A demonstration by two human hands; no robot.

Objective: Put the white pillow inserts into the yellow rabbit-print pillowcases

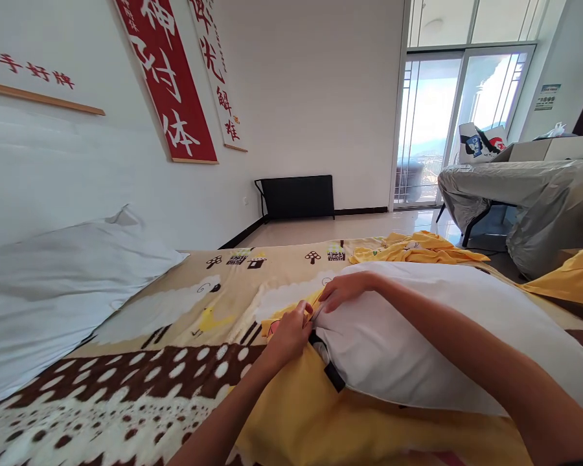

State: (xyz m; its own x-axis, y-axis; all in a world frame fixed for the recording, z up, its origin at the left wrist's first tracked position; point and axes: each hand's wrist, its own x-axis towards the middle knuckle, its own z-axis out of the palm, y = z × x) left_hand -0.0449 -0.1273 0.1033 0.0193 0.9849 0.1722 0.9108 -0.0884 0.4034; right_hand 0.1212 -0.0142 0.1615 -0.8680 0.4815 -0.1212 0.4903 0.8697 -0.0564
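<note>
A plump white pillow (pixel 418 336) lies on a yellow pillowcase (pixel 291 408), whose cloth spreads under it and shows again beyond its left end. My left hand (pixel 289 333) is closed in a pinch on the edge of the yellow cloth, by the pillow's left corner. Just beyond it, my right hand (pixel 347 290) reaches over the pillow with bent fingers closed on that same corner. A thin greyish edge runs between both sets of fingertips, partly hidden. Below my left hand, a black tag (pixel 334 377) sticks out at the pillow's end.
A patterned blanket (pixel 175 369) covers the bed. Another white pillow (pixel 63 291) leans at the left wall. Crumpled yellow cloth (pixel 418 248) lies at the far edge, more yellow fabric (pixel 573 275) at right. Beyond stand a black folded frame (pixel 298 196) and a plastic-covered table (pixel 510 178).
</note>
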